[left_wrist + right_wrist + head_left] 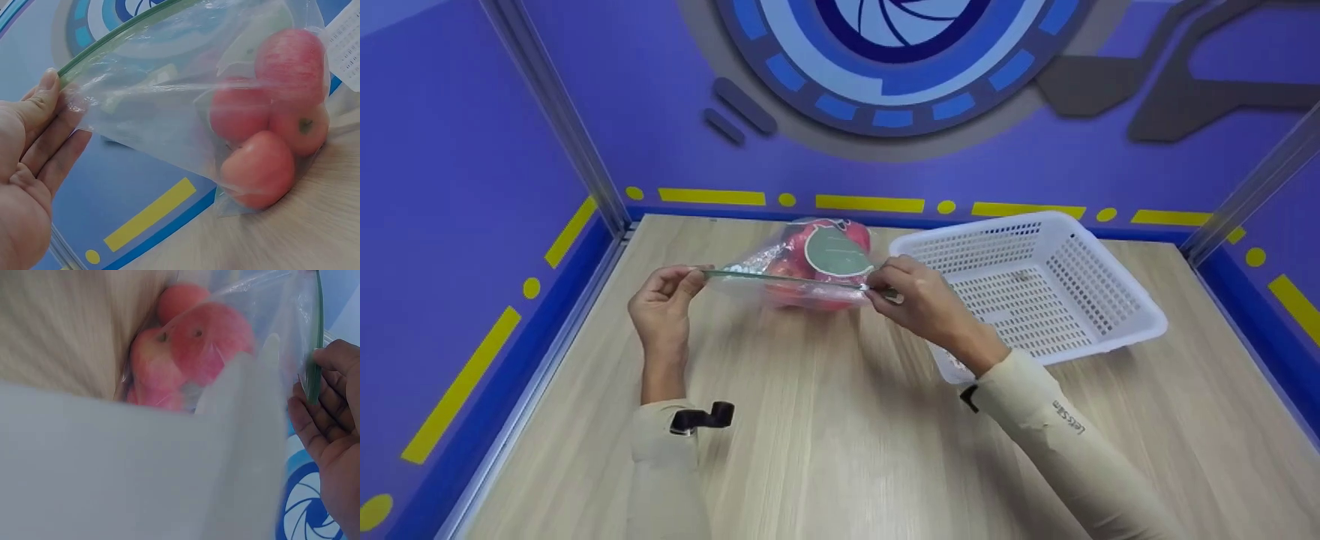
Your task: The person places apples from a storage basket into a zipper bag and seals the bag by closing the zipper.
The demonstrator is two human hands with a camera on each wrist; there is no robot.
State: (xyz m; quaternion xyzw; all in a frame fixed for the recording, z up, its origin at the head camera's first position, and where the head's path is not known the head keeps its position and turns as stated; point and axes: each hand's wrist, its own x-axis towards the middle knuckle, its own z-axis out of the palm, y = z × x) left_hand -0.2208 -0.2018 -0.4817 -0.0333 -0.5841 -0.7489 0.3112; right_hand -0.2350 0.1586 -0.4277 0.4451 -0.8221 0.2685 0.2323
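A clear zip bag (750, 264) with a green seal strip stretches between both hands in the head view. Several red apples (259, 169) bulge in its lower part, close over the wooden table. My left hand (666, 304) pinches the left end of the strip between thumb and fingers. At the other end, my right hand (919, 296) pinches the strip near its corner. The right wrist view shows the thumb of that hand (337, 405) pressed on the green strip (318, 337). A grey-green printed patch (836, 251) covers part of the apples in the head view.
A white perforated plastic basket (1140, 322) stands on the wooden table (825, 450) to the right, beneath and beyond the right forearm. Blue printed panels (660, 135) enclose the table at the back and sides.
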